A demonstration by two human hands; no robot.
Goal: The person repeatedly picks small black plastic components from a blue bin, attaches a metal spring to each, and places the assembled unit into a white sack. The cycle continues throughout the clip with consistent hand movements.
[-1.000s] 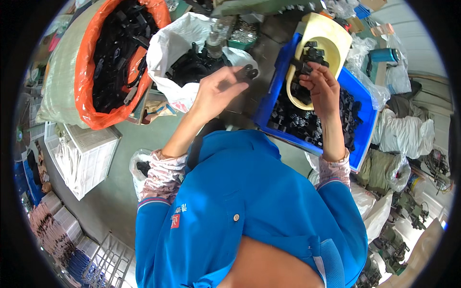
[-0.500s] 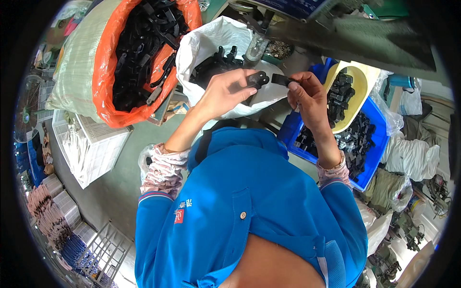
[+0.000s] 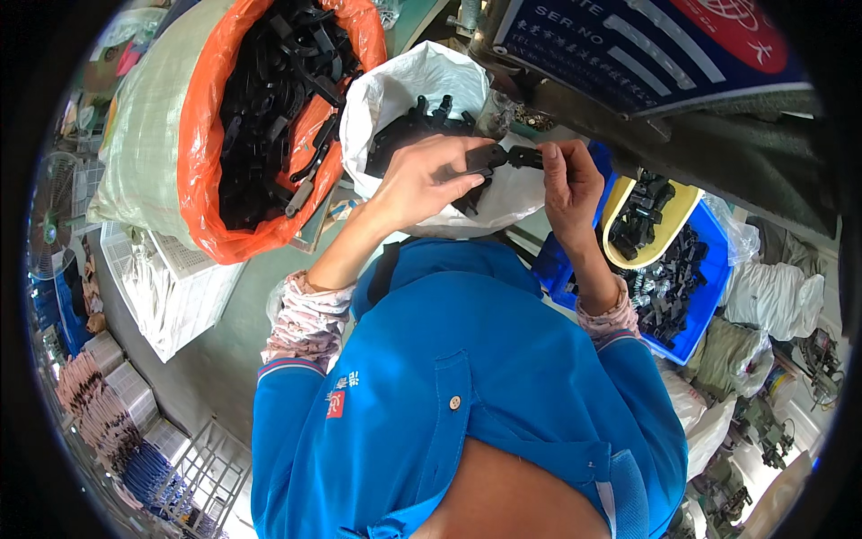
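Note:
My left hand (image 3: 429,180) is closed round a black part with a rounded end (image 3: 486,159), thumb and fingers pinching it over a white sack (image 3: 368,94). Opposite it, my right hand (image 3: 573,187) pinches a smaller black piece (image 3: 524,157) between thumb and fingers. The two pieces meet end to end or nearly so; whether they touch I cannot tell. Inside the white sack, just beyond my left hand, lie more black parts (image 3: 409,126). The rest of the left part is hidden in my palm.
An orange-lined sack (image 3: 199,171) full of black parts stands at the left. To the right, a blue bin (image 3: 716,269) holds small black pieces and a yellow tray (image 3: 691,205). A dark machine with a blue plate (image 3: 620,54) overhangs the far right. White crates (image 3: 193,296) stand lower left.
The view has shifted, bringing more of the machine's blue plate in. My right hand has turned its piece more level and brought it closer to the left part. Both hands keep their hold.

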